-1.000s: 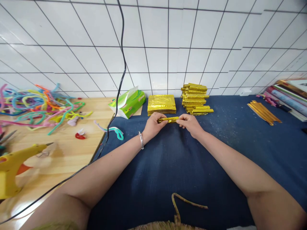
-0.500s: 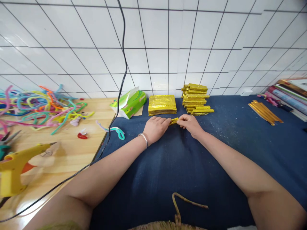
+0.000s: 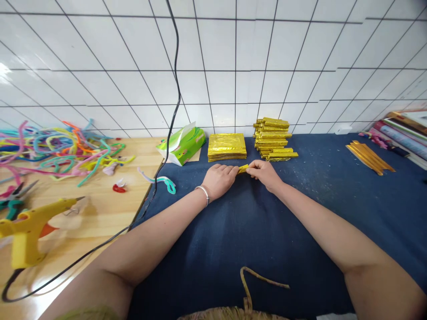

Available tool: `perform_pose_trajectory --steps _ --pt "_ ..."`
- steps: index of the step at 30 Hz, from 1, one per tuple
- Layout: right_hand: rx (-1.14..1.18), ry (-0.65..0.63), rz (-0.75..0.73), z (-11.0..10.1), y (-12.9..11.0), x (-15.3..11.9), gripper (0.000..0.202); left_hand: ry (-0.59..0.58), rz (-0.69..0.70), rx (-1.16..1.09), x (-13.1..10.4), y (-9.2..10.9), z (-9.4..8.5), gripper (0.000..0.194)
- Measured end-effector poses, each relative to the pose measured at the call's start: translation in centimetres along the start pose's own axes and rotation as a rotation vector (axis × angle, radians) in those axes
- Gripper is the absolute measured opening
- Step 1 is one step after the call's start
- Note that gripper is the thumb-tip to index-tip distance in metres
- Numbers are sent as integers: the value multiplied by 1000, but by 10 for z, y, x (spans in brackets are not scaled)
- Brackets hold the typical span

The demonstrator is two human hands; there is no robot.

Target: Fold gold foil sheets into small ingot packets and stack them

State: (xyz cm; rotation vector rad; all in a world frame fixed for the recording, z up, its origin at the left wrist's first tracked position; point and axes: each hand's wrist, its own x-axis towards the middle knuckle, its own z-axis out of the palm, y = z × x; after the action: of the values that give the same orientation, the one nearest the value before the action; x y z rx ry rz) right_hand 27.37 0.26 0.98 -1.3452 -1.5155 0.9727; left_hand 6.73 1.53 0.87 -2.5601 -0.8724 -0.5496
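Both bare forearms reach forward from the lower corners, converging ahead. Left hand (image 3: 220, 181), palm down, fingers together and slightly curled, knuckles up; wrist straight, thin silver metal bangle (image 3: 203, 192) around it. Right hand (image 3: 263, 173) beside it, small gap between; thumb and index fingertips pinched, other fingers curled under. Right elbow bent outward. Edge of olive-green sleeve (image 3: 88, 313) on left upper arm.
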Motion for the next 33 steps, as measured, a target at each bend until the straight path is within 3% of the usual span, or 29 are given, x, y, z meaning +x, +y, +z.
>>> perform_pose_trajectory --steps 16,33 --pt "-106 22 2 1 5 4 17 44 -54 -44 0 2 1 27" --pt "5 21 50 -2 7 6 18 -41 -7 -181 1 -1 6 29"
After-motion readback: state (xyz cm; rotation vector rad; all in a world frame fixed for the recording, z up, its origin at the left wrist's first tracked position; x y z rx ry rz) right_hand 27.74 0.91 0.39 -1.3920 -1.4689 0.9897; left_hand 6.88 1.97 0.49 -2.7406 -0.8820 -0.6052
